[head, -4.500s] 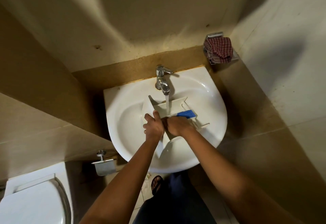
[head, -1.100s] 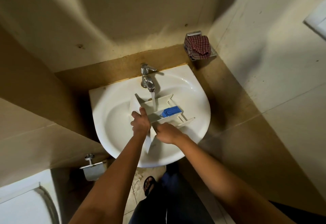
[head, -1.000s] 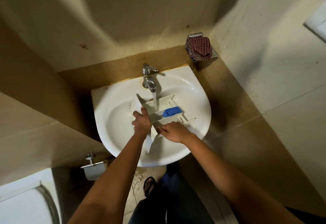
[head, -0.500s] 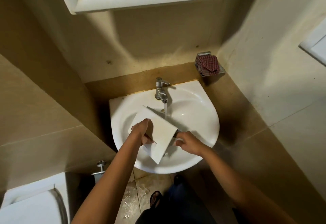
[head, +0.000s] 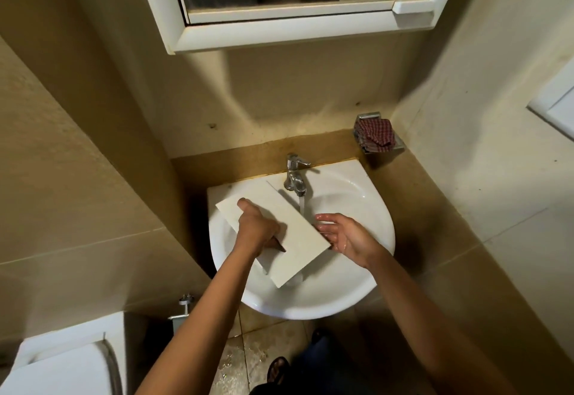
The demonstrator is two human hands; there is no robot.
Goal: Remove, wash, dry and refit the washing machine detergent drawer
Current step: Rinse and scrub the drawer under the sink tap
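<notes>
While left hand (head: 257, 230) grips drawer (head: 293, 241), corners overlap sink (head: 310, 310).

Drawer: white, turned over, held above the sink.
Drawer (head: 292, 230) shows its plain flat underside, with the compartments hidden. The long body is tilted and runs diagonally from back-left to front-right over the sink (head: 366, 208) bowl. The left grip (head: 257, 230) holds its left edge, fingers on top. Running water (head: 301, 205) falls just behind its right edge.

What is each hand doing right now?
Left hand: holding the detergent drawer.
Right hand: open, holding nothing, beside the drawer.
</notes>
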